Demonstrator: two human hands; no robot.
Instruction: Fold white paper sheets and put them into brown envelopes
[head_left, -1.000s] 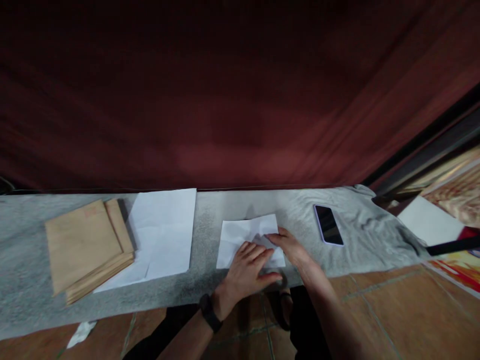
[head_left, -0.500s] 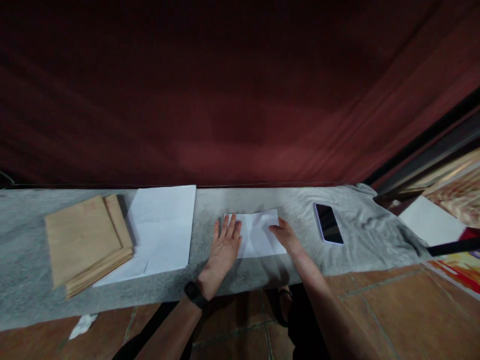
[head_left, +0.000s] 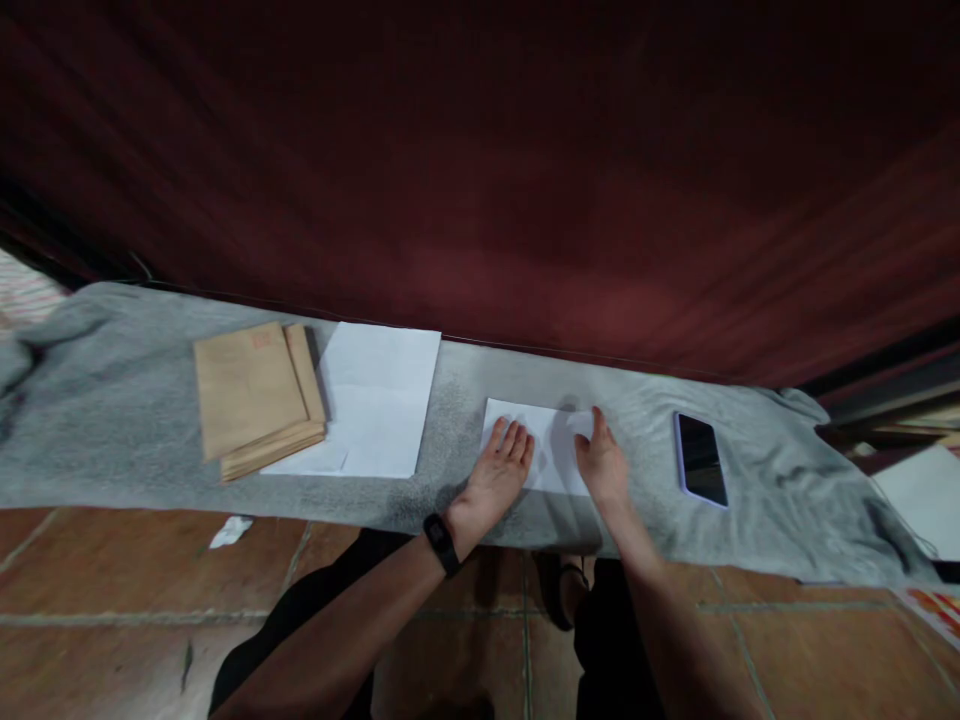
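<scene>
A white sheet of paper [head_left: 556,458], apparently folded, lies on the grey cloth in front of me. My left hand [head_left: 501,468] rests on its left part, palm down with fingers stretched out. At the sheet's right edge is my right hand [head_left: 604,466], side-on, its fingers extended and the thumb apart, holding nothing. It covers that edge, so I cannot tell how firmly it touches the paper. Larger white paper [head_left: 386,400] lies to the left, partly under a stack of brown paper envelopes [head_left: 247,390].
A phone [head_left: 701,460] in a lilac case lies right of my hands. The grey cloth [head_left: 127,400] covers a long narrow surface with a dark red curtain [head_left: 510,230] behind. A crumpled white scrap [head_left: 231,531] is on the tiled floor [head_left: 127,570].
My view has swung left. My left hand has slid from the sheet's left edge further onto it. My right hand's fingers have straightened, where its thumb lay over the right edge before.
</scene>
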